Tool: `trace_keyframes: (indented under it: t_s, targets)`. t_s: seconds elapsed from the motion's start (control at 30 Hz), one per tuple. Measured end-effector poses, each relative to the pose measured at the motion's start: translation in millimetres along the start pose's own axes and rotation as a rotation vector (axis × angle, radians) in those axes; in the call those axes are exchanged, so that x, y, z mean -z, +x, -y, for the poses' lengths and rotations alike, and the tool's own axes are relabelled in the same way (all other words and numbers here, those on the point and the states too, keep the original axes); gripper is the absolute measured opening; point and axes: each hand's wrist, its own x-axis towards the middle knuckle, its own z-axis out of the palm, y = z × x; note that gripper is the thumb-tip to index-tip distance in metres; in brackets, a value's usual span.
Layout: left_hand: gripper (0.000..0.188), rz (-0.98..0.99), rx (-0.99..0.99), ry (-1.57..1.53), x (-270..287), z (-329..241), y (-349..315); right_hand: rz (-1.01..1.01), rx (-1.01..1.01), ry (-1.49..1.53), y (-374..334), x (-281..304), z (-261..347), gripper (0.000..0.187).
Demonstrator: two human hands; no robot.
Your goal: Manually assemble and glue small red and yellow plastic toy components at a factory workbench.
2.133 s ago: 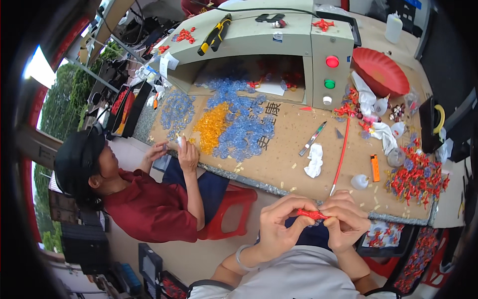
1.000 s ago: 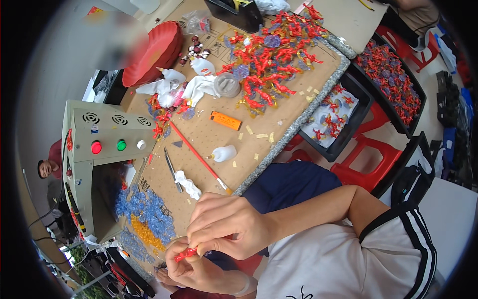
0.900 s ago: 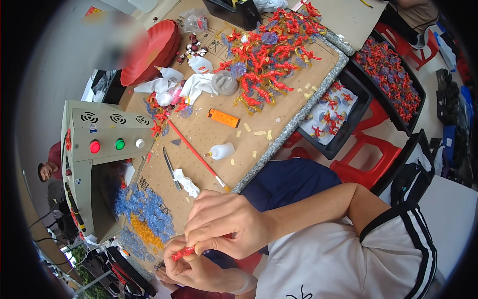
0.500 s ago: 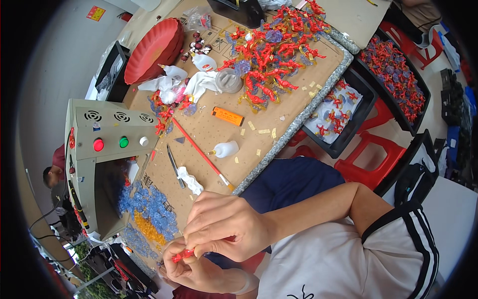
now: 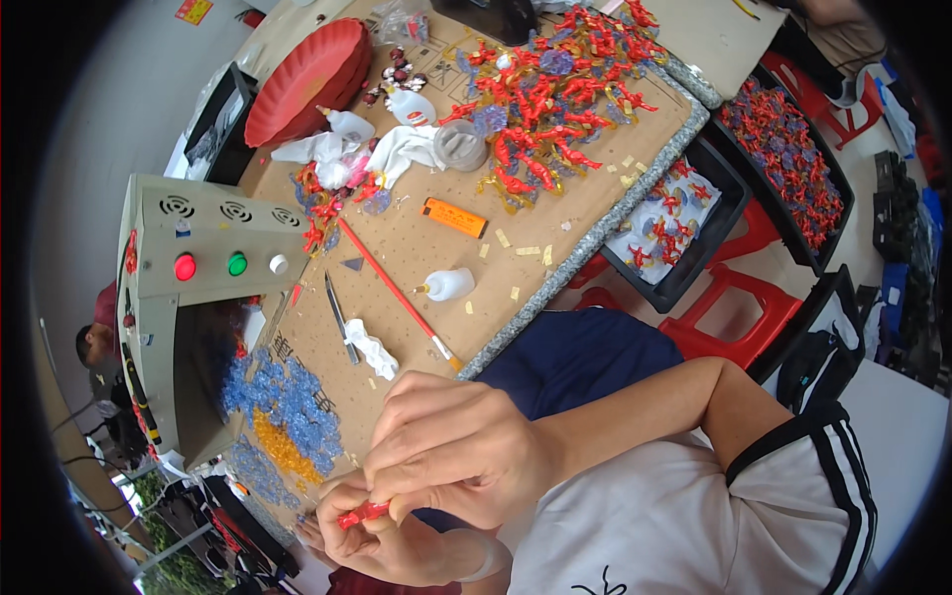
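Two-handed grasp at a workbench, as it appears to someone standing close by. Nearest, the left hand (image 5: 392,547) and the right hand (image 5: 451,451) meet, pinching a small red piece (image 5: 363,514) between thumbs and fingers; it is held off the table before the worker's body, one end exposed, the rest covered. The piece looks light and fairly stiff, its glossy surface perhaps slippery; the thicker middle seems the safer hold, any slender projections probably being more fragile. Beyond lie a white wad (image 5: 371,347), a red-handled brush (image 5: 390,283) and a small white bottle (image 5: 448,285); farther, an orange block (image 5: 455,218), then a heap of red, violet and amber pieces (image 5: 555,109). A grey machine (image 5: 213,238) stands at left, a red fluted basin (image 5: 307,84) farther back. Compared with two seconds earlier, the view has swung rightward, showing more of the black tray (image 5: 734,203); both hands remain closed on the red piece.
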Motion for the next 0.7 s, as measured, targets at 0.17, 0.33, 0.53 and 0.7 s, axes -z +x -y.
trace_keyframes:
  t_s: [0.17, 0.33, 0.53, 0.7]
  targets:
    - [0.023, -0.004, -0.004, 0.032, 5.9, 7.8, 1.2, 0.008, -0.018, -0.012, -2.0, -2.7, -3.4, 0.014]
    - [0.019, -0.116, 0.009, -0.002, -7.1, -0.8, -0.6, 0.040, -0.020, -0.022, 4.5, -5.3, -2.7, 0.013]
    - [0.020, -0.034, 0.003, 0.010, 2.9, 3.6, 3.6, 0.123, -0.076, -0.075, 7.0, -6.9, -3.4, 0.010]
    - [0.016, 0.147, -0.034, -0.030, 17.2, -15.7, 23.8, 0.391, -0.126, -0.202, 30.0, 2.3, 12.8, 0.022]
